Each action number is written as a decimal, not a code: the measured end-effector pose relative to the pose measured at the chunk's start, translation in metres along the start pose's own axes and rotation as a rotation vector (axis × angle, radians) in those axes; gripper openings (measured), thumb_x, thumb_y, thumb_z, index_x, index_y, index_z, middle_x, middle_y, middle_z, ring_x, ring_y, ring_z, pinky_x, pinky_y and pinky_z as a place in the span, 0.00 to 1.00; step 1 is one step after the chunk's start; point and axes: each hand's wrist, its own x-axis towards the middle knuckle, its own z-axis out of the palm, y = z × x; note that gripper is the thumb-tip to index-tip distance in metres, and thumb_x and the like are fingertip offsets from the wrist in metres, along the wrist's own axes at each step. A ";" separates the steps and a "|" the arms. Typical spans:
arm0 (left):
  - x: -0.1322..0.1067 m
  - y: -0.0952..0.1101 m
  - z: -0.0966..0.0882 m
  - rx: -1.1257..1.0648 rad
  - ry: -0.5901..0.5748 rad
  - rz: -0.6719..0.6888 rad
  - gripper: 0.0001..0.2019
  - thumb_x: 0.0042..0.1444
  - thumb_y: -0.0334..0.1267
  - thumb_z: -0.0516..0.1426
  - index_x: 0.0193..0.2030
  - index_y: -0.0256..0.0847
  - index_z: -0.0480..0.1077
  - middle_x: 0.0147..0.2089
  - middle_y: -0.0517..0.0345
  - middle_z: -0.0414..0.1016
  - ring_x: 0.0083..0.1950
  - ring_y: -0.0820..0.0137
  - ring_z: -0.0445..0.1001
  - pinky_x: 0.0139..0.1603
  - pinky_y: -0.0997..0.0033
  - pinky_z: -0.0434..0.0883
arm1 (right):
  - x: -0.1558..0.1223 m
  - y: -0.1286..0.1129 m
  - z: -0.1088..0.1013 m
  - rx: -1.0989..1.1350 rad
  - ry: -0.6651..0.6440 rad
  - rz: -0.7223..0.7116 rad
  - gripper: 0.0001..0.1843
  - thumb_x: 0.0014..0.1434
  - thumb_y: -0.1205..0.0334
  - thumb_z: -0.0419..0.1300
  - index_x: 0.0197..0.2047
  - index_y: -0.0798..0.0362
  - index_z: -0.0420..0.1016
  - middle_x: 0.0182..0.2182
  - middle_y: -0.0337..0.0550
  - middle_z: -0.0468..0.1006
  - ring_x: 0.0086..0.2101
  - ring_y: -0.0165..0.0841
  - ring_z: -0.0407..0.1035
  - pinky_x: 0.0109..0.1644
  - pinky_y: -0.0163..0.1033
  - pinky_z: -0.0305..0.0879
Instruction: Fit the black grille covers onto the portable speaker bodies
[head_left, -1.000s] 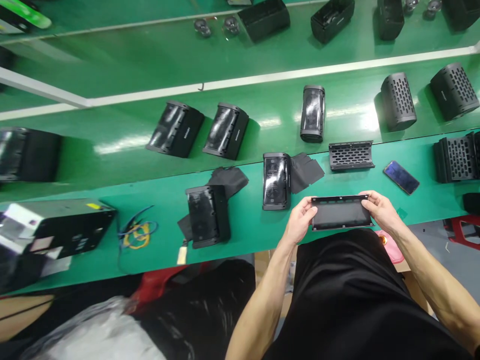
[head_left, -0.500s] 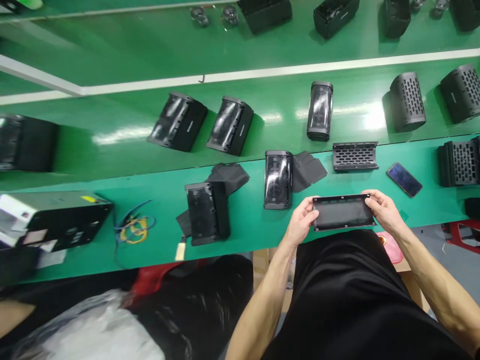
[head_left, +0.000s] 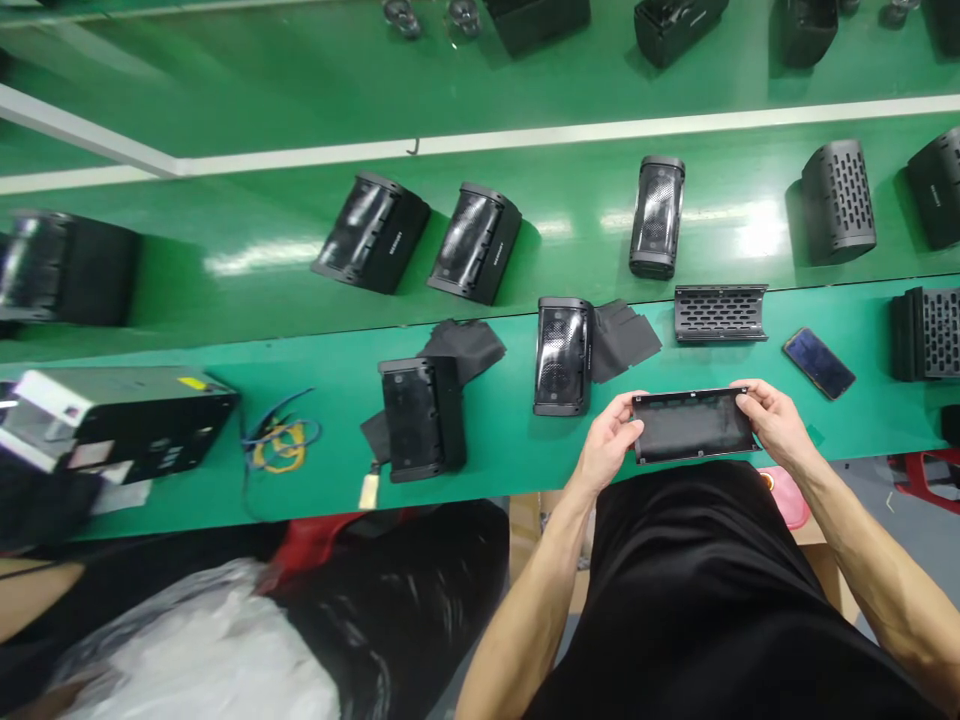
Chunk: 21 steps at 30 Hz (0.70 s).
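Panel (head_left: 696,430) spans the gap between your two hands at the near side of the green bench (head_left: 495,430), just beyond your lap (head_left: 675,560), its shallow hollow side facing you. Your left hand (head_left: 609,440) is closed to a pinch on one short end, thumb laid over the rim; your right hand (head_left: 774,425) pinches the other end near its far corner, thumb again on the near face, so neither hand is spread and neither is free. The step in hand looks like handling or checking this one part, since you hold it squarely by both ends and touch nothing else. Small pale spots show along its long edges, but the inside is too dark to tell whether anything lines it. Past it on the bench lie a slotted grille (head_left: 720,315), a phone (head_left: 819,364) to the right, and, toward the left, an upright glossy-fronted speaker (head_left: 561,355) with black sheets (head_left: 624,340) beside it. As I judge it, any next move calls for an even grip at both ends, or for one hand taking the whole weight before the other lets go.
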 end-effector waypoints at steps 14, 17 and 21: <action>0.000 -0.002 0.001 -0.020 0.062 -0.046 0.24 0.56 0.43 0.67 0.60 0.42 0.77 0.51 0.51 0.83 0.43 0.66 0.79 0.38 0.74 0.74 | 0.001 -0.010 0.006 -0.011 0.018 -0.009 0.23 0.52 0.43 0.76 0.44 0.48 0.82 0.32 0.37 0.80 0.31 0.33 0.69 0.36 0.36 0.64; 0.000 -0.002 0.001 -0.018 0.063 -0.042 0.24 0.56 0.43 0.67 0.60 0.41 0.76 0.51 0.51 0.83 0.45 0.65 0.79 0.41 0.72 0.75 | 0.002 -0.014 0.008 0.003 0.024 -0.005 0.23 0.51 0.43 0.76 0.43 0.48 0.82 0.33 0.37 0.81 0.32 0.33 0.70 0.36 0.37 0.64; 0.000 -0.001 0.000 -0.008 0.057 -0.033 0.25 0.56 0.43 0.67 0.61 0.41 0.75 0.52 0.50 0.83 0.47 0.63 0.80 0.44 0.70 0.75 | 0.003 -0.016 0.010 -0.002 0.031 -0.008 0.23 0.51 0.43 0.76 0.43 0.48 0.83 0.33 0.37 0.80 0.31 0.32 0.69 0.36 0.36 0.64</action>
